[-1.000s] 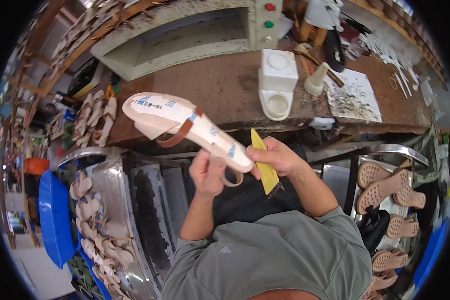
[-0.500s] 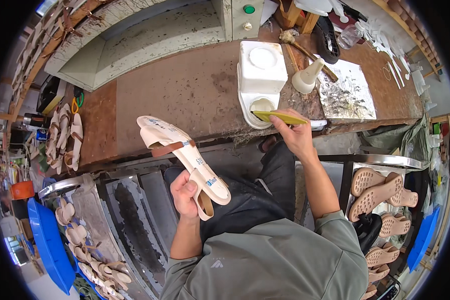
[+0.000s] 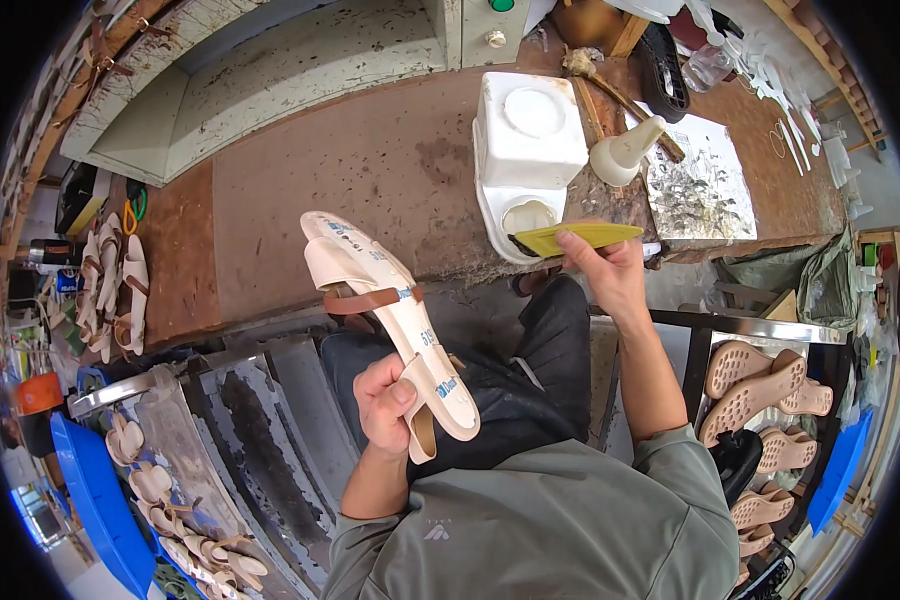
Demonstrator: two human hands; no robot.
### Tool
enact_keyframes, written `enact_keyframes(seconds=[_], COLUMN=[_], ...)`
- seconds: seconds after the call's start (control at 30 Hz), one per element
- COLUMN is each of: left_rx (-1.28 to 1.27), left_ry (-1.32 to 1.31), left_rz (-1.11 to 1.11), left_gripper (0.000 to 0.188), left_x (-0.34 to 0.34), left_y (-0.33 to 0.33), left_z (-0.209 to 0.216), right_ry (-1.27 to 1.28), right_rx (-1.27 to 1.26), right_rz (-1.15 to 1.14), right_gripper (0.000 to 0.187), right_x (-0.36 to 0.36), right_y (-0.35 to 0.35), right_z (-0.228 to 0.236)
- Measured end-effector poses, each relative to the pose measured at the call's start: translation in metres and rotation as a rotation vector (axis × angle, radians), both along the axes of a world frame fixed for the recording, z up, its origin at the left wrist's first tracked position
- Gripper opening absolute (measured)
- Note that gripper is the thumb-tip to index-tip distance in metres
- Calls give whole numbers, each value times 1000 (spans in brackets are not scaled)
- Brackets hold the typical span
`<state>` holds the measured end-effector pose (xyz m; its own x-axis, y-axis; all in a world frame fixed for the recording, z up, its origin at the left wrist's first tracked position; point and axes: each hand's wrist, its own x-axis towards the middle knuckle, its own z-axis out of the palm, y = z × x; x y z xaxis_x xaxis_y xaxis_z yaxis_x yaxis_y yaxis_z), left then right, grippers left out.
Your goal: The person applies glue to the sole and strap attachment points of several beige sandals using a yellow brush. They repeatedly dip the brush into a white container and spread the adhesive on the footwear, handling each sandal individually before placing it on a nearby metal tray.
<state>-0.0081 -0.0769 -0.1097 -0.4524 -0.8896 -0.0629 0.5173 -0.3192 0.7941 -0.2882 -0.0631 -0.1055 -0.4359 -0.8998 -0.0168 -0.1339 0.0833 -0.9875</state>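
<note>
My left hand (image 3: 385, 405) is closed around the heel-strap part of a cream sandal (image 3: 425, 345). A brown strap (image 3: 375, 300) crosses the sandal's middle, and blue marks show on its pale footbed. Pinched in my right hand (image 3: 608, 275) is a flat yellow spreader (image 3: 580, 237) with a dark tip. That tip is at the rim of the round opening in a white glue dispenser (image 3: 532, 130), on the front edge of the bench. Whether tip and rim touch, I cannot tell. Beside the dispenser leans a cream cone-shaped nozzle (image 3: 625, 152).
The worn brown bench (image 3: 320, 190) spans the front, with a smeared paper sheet (image 3: 698, 185) at right. Several tan soles (image 3: 755, 395) fill the right rack. Cream sandals lie on the left rack (image 3: 150, 480) and at the bench's left end (image 3: 132, 290). A blue bin (image 3: 100, 500) stands far left.
The spreader has shifted a little right and turned to show more of its flat face. The sandal has moved slightly right and is held more upright. The view has shifted a little.
</note>
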Motion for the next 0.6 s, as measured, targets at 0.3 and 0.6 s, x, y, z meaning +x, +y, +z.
enact_keyframes(seconds=[0.3, 0.6], left_rx=[-94, -420], left_ry=[-7, 40], left_rz=[-144, -139], left_gripper=[35, 34], left_x=[-4, 6], left_y=[21, 45], left_z=[57, 92], right_ry=[-233, 77], right_rx=[-594, -890], right_rz=[110, 301], right_gripper=[15, 17], right_x=[73, 108], right_y=[32, 38], right_z=[68, 84])
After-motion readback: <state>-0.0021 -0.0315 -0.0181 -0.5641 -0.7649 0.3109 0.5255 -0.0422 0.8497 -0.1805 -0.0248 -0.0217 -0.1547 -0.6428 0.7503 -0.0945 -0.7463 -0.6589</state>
